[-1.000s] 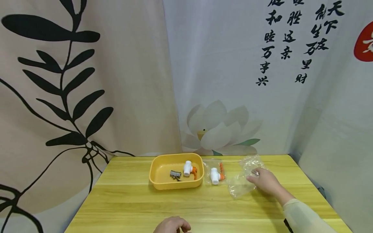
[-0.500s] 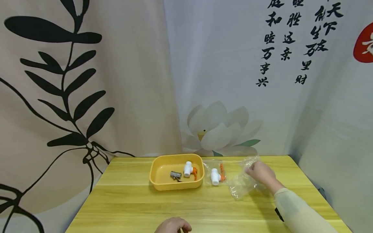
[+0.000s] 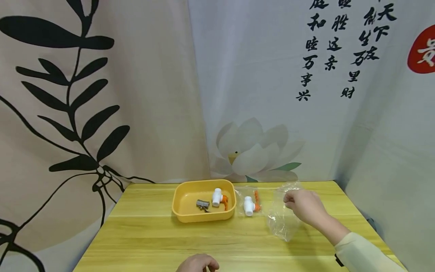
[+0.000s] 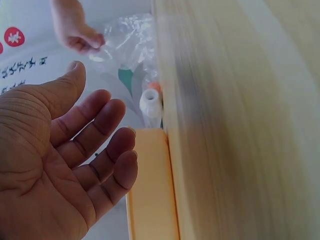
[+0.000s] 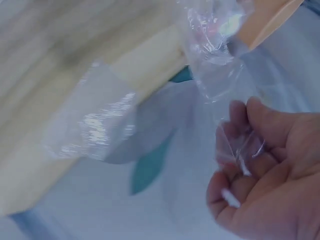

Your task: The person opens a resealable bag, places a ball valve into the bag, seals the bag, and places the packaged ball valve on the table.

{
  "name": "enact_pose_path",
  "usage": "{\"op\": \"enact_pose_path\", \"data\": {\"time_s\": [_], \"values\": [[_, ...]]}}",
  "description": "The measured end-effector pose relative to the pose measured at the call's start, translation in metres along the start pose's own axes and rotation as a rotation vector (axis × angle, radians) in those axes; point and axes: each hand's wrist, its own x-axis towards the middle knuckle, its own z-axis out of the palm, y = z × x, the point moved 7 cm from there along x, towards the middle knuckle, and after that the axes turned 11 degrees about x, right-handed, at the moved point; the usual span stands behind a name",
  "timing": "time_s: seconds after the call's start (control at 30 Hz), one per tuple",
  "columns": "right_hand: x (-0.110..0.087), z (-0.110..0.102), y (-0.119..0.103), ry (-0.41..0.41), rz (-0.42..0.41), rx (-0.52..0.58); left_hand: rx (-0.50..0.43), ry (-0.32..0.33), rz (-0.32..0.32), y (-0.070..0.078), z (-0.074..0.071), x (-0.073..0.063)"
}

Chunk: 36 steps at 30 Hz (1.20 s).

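My right hand pinches a clear plastic bag over the right half of the table. In the right wrist view, crinkled film shows between its curled fingers, and part of the bag spreads out to the left. Left of this bag lies a white plastic valve with an orange handle, inside another clear bag. My left hand holds nothing; its fingers are loosely bent, palm visible in the left wrist view. It stays low at the table's near edge in the head view.
A yellow tray stands at the back middle of the wooden table. In it lie a second white valve with an orange handle and a small grey metal part. A printed curtain hangs behind the table.
My right hand has shifted slightly and turned, its fingers now higher over the bag. The bag's near edge has swung toward me and to the right. The left hand stays nearly still.
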Motion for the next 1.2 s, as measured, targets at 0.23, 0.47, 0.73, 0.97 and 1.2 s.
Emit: {"op": "enact_pose_path", "data": {"time_s": [0.23,0.47,0.73,0.97,1.2], "values": [[-0.013,0.003,-0.063,0.001,-0.391,-0.062,0.026,0.027,-0.011,-0.004,-0.003,-0.003],[-0.029,0.012,-0.106,0.001,-0.727,-0.113,0.145,0.278,0.123,0.094,-0.053,-0.052],[-0.047,0.022,-0.141,0.041,-0.979,-0.067,0.564,0.688,0.350,0.156,-0.074,-0.071],[-0.056,0.031,-0.160,-0.017,-1.025,-0.055,0.879,0.876,0.652,0.197,-0.071,-0.071],[-0.056,0.036,-0.165,-0.033,-1.026,-0.038,1.002,0.752,0.737,0.211,-0.071,-0.062]]}}
